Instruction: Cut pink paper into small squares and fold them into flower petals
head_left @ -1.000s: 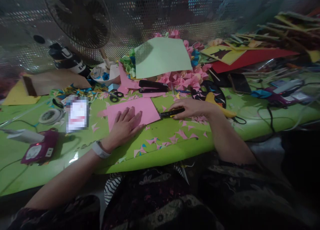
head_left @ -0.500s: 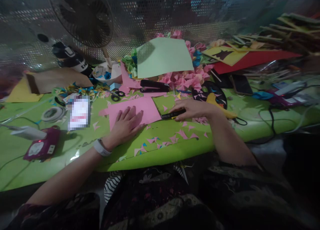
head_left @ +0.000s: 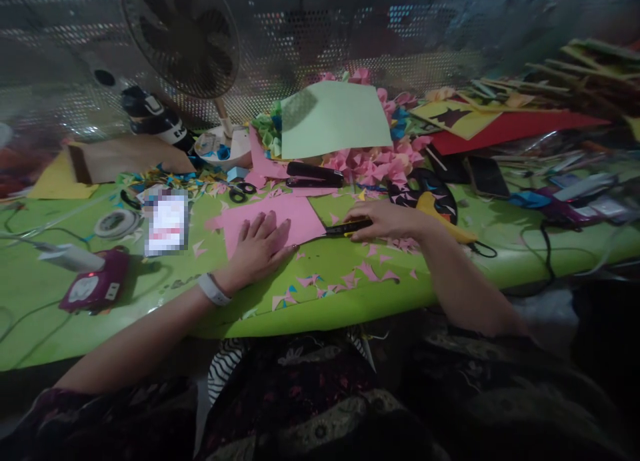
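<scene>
My left hand (head_left: 257,247) lies flat with fingers stretched out on a pink sheet of paper (head_left: 287,217) on the green table (head_left: 150,294). A white band sits on that wrist. My right hand (head_left: 387,219) is closed round a black and yellow cutter knife (head_left: 343,229), whose tip rests at the pink sheet's right edge. Small pink and blue paper triangles (head_left: 345,277) are scattered in front of both hands.
Behind the sheet lie a black stapler (head_left: 315,175), small scissors (head_left: 239,193), a pale green sheet (head_left: 333,117) over pink paper flowers (head_left: 377,164) and a fan (head_left: 187,37). A tape roll (head_left: 117,223) and maroon device (head_left: 95,289) sit left. A yellow glue gun (head_left: 440,214), phone (head_left: 483,175) and cables lie right.
The view has shifted slightly, so everything sits a little further right and lower. My hands stay on the pink sheet and the cutter; the knife tip has barely moved.
</scene>
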`<action>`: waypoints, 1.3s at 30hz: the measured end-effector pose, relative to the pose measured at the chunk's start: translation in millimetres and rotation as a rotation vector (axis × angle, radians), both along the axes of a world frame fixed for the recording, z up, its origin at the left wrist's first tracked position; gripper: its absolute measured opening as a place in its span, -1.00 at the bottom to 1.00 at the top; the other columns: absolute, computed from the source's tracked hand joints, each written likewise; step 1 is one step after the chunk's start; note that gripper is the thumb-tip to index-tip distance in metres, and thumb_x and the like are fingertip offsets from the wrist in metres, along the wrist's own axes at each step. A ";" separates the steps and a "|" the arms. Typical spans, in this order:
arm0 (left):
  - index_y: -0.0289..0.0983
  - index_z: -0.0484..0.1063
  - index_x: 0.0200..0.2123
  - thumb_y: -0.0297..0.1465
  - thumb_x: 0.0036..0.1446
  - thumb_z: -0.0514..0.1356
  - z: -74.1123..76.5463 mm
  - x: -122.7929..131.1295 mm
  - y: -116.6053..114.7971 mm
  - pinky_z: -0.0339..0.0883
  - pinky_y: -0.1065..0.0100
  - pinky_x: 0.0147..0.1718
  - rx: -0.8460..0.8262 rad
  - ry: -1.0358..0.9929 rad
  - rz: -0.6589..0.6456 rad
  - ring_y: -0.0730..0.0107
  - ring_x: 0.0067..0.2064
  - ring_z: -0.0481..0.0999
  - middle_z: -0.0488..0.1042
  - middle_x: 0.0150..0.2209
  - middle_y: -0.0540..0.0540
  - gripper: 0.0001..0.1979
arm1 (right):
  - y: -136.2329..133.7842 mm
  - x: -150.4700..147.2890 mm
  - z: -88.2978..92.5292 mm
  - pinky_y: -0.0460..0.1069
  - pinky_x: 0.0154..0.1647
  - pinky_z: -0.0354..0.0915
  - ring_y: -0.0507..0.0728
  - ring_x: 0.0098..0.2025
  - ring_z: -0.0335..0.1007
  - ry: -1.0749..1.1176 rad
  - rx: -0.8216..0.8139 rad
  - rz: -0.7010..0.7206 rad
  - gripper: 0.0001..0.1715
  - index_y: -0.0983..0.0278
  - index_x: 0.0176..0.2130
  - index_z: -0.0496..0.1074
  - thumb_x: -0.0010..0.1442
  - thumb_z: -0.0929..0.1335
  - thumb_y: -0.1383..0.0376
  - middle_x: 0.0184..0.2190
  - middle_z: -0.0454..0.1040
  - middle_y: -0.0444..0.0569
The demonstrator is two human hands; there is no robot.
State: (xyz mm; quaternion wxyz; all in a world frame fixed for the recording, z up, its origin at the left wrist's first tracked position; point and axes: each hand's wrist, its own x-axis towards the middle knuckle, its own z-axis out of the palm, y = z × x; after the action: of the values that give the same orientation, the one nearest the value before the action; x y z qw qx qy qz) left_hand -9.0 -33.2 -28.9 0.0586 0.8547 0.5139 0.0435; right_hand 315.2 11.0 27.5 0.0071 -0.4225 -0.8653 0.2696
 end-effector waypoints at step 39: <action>-0.11 0.07 0.44 0.03 0.38 -0.08 0.7 12.5 1.1 -0.19 -0.24 0.37 0.007 0.000 0.050 -0.18 0.48 -0.09 -0.01 0.48 -0.21 -0.33 | -29.9 -16.3 -34.7 0.18 0.01 0.30 0.31 -0.04 0.37 0.092 0.266 -0.020 -0.54 0.17 0.12 0.54 0.33 0.33 0.06 -0.10 0.47 0.16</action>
State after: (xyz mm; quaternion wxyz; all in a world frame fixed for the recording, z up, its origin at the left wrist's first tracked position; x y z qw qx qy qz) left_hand 3.5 -32.1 -28.2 0.0546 0.8419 0.5347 0.0470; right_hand 298.9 -18.9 -7.3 0.1053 -0.4136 -0.8879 0.1715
